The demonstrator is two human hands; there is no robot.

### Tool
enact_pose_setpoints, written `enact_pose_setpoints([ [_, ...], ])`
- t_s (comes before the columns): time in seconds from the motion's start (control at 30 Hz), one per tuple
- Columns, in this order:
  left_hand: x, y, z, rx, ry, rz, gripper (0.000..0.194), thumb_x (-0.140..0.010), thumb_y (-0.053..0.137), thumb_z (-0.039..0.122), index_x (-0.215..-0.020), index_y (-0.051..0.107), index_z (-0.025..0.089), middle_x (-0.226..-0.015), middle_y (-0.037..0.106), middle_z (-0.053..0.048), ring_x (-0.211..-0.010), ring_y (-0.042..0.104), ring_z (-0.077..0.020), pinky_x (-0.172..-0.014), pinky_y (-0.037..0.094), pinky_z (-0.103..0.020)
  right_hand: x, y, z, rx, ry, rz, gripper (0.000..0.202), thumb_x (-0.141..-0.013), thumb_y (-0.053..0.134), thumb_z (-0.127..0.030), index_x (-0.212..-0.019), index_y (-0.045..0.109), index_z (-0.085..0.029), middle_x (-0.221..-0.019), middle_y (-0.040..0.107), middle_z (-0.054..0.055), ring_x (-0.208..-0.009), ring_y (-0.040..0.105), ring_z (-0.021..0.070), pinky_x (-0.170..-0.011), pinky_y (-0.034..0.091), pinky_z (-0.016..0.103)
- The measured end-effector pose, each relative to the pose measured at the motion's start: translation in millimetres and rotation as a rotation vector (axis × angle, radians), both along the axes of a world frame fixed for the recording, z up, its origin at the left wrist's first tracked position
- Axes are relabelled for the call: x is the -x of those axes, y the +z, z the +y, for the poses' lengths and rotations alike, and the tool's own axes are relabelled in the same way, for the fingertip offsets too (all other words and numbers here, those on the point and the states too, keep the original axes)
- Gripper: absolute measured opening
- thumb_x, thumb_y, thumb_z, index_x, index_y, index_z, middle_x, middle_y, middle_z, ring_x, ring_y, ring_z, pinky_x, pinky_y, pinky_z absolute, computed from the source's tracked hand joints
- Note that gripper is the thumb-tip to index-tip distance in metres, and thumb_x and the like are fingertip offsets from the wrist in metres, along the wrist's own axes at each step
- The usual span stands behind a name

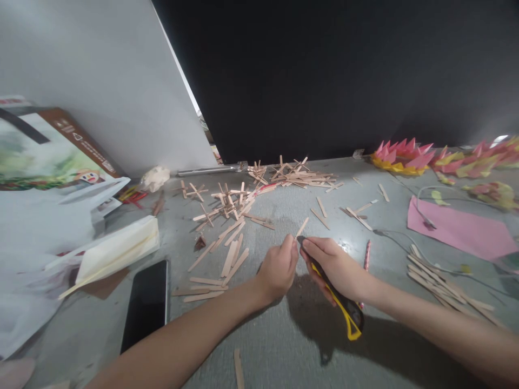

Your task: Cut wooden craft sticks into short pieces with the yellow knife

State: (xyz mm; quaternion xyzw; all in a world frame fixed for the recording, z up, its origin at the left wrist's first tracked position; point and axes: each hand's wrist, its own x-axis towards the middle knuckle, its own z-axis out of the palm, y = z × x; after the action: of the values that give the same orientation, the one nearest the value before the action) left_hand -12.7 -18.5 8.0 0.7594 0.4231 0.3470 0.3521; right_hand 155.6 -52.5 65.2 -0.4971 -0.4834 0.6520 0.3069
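In the middle of the head view, my left hand is closed around a wooden craft stick, whose pale end points up and away from me. My right hand grips a black and yellow utility knife, its handle slanting down toward me. The dark front end of the knife meets the stick between both hands; the blade edge is too small to make out. Beyond my left hand lie loose craft sticks, and a pile of crossed sticks sits farther back.
A phone lies left of my left arm, near a folded cream paper and a printed bag. To the right are pink paper, a cable, a stick bundle and pink-yellow paper shapes. A black panel stands behind.
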Motion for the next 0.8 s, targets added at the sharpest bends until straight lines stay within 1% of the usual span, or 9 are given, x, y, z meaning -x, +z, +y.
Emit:
enact_pose_setpoints([
  [0.23, -0.4, 0.9, 0.1, -0.064, -0.024, 0.084, 0.027, -0.109, 0.029, 0.036, -0.086, 0.036, 0.025, -0.064, 0.039, 0.006, -0.054, 0.039, -0.0150, -0.060, 0.024, -0.030, -4.3, 4.0, 4.2, 0.100, 0.035, 0.112, 0.036, -0.101, 0.043, -0.059, -0.086, 0.045, -0.026, -0.048, 0.045, -0.010, -0.029, 0.043, 0.0134, -0.026, 0.039, 0.023],
  [0.33, -0.4, 0.8, 0.7, -0.078, -0.021, 0.113, 0.028, -0.110, 0.026, 0.037, -0.086, 0.036, 0.025, -0.065, 0.039, 0.006, -0.054, 0.041, -0.0149, -0.060, 0.027, -0.030, -5.0, 1.7, 5.9, 0.094, 0.044, 0.122, 0.035, -0.102, 0.042, -0.058, -0.087, 0.046, -0.027, -0.048, 0.046, -0.010, -0.029, 0.044, 0.0139, -0.025, 0.039, 0.024],
  [0.4, -0.3, 0.3, 1.2, -0.080, -0.016, 0.128, 0.029, -0.110, 0.026, 0.038, -0.086, 0.037, 0.025, -0.065, 0.040, 0.005, -0.055, 0.042, -0.0151, -0.060, 0.028, -0.030, -4.0, -0.4, 5.8, 0.048, 0.040, 0.056, 0.035, -0.103, 0.040, -0.057, -0.086, 0.044, -0.027, -0.047, 0.046, -0.010, -0.028, 0.045, 0.0142, -0.026, 0.038, 0.023],
  [0.53, 0.2, -1.2, 2.4, -0.062, -0.023, 0.127, 0.033, -0.111, 0.024, 0.039, -0.086, 0.041, 0.024, -0.068, 0.048, 0.002, -0.061, 0.050, -0.0167, -0.062, 0.033, -0.030, -0.9, -3.9, 3.1, -0.170, 0.038, -0.211, 0.036, -0.108, 0.032, -0.050, -0.084, 0.044, -0.026, -0.046, 0.048, -0.009, -0.030, 0.048, 0.0122, -0.030, 0.037, 0.020],
  [0.6, 0.4, -1.4, 2.7, -0.042, -0.030, 0.115, 0.035, -0.111, 0.023, 0.040, -0.087, 0.042, 0.024, -0.070, 0.050, 0.001, -0.063, 0.052, -0.0172, -0.064, 0.035, -0.030, -0.1, -5.3, 2.2, -0.265, 0.054, -0.304, 0.036, -0.109, 0.032, -0.045, -0.082, 0.044, -0.025, -0.045, 0.049, -0.008, -0.032, 0.050, 0.0115, -0.033, 0.038, 0.020],
  [0.63, 0.5, -1.5, 2.8, -0.033, -0.032, 0.112, 0.036, -0.111, 0.022, 0.041, -0.087, 0.042, 0.024, -0.071, 0.051, 0.001, -0.064, 0.052, -0.0174, -0.065, 0.035, -0.030, 0.0, -5.9, 2.2, -0.284, 0.059, -0.327, 0.036, -0.109, 0.032, -0.044, -0.082, 0.044, -0.025, -0.045, 0.049, -0.008, -0.032, 0.050, 0.0114, -0.034, 0.039, 0.020],
  [0.7, 0.6, -1.6, 2.9, -0.021, -0.033, 0.113, 0.036, -0.111, 0.022, 0.041, -0.087, 0.043, 0.024, -0.070, 0.051, 0.001, -0.064, 0.052, -0.0177, -0.065, 0.035, -0.031, -0.1, -6.7, 3.1, -0.265, 0.056, -0.322, 0.036, -0.109, 0.032, -0.045, -0.082, 0.045, -0.025, -0.045, 0.049, -0.008, -0.032, 0.050, 0.0117, -0.033, 0.039, 0.020],
  [0.8, 0.7, -2.5, 3.4, -0.027, -0.024, 0.138, 0.034, -0.111, 0.024, 0.041, -0.087, 0.042, 0.024, -0.070, 0.050, 0.002, -0.062, 0.050, -0.0173, -0.063, 0.033, -0.030, -0.8, -6.4, 5.4, -0.149, 0.038, -0.221, 0.036, -0.108, 0.032, -0.051, -0.084, 0.045, -0.026, -0.047, 0.048, -0.009, -0.030, 0.048, 0.0127, -0.029, 0.038, 0.021],
])
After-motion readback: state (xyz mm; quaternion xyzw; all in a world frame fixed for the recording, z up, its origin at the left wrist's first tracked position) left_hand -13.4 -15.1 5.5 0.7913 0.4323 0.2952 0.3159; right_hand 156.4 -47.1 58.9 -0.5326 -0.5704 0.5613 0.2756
